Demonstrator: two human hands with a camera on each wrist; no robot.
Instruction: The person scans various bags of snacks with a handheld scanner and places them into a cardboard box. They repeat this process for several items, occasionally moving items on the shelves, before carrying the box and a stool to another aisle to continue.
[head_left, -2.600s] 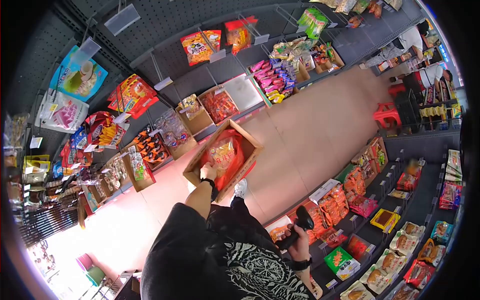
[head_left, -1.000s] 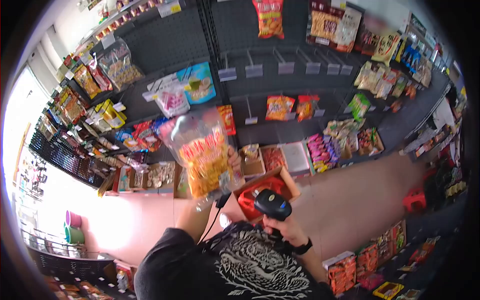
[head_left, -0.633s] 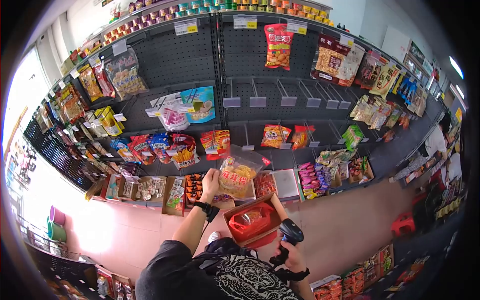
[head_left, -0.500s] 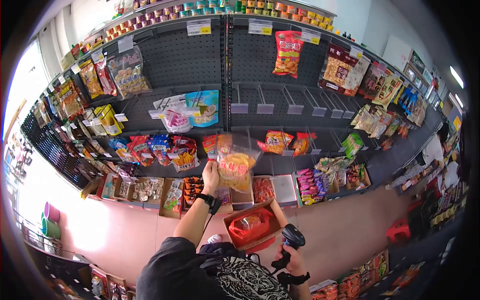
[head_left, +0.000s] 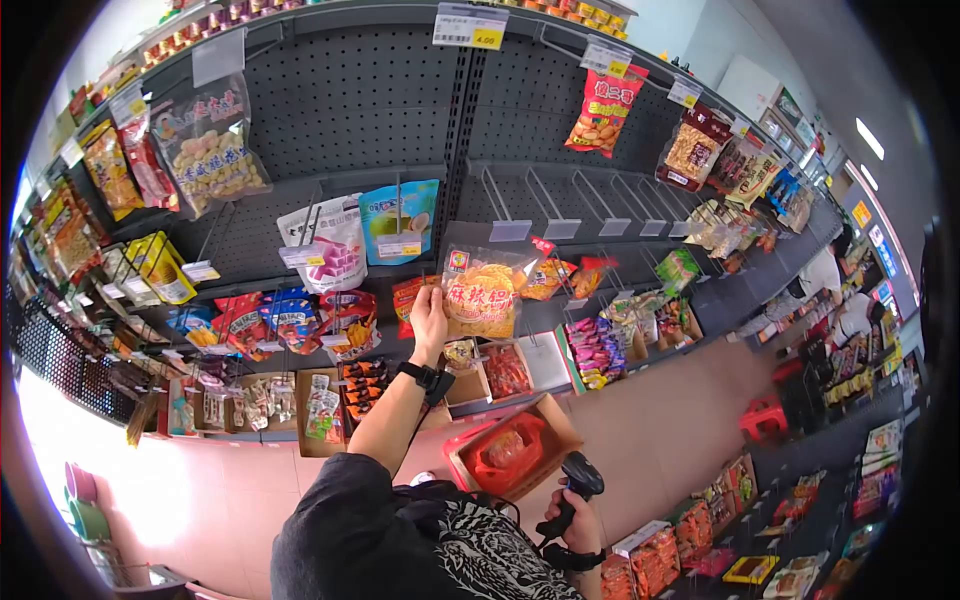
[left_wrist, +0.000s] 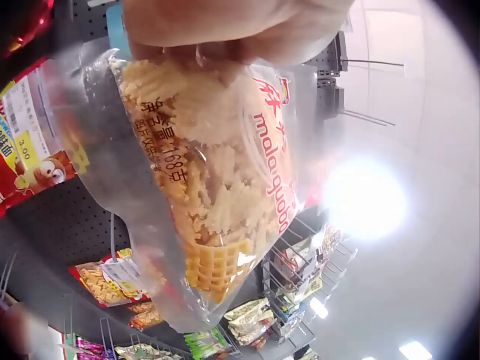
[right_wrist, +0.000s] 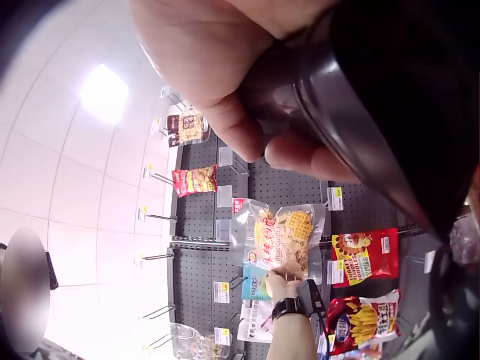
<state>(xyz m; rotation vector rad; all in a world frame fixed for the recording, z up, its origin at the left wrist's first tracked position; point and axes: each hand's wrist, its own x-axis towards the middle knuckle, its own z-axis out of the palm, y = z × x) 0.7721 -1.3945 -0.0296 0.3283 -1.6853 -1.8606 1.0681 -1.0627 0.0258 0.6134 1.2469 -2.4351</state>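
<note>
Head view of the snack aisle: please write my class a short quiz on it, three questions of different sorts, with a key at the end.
1. True or false: the left hand grips the clear snack bag by one side.

2. What does the right hand hold?
A) a yellow price tag
B) a black handheld scanner
C) a green bucket

3. Fill in the colour: inside the open cardboard box lies a ____ plastic bag.

Key: 1 true; 2 B; 3 red.
</note>
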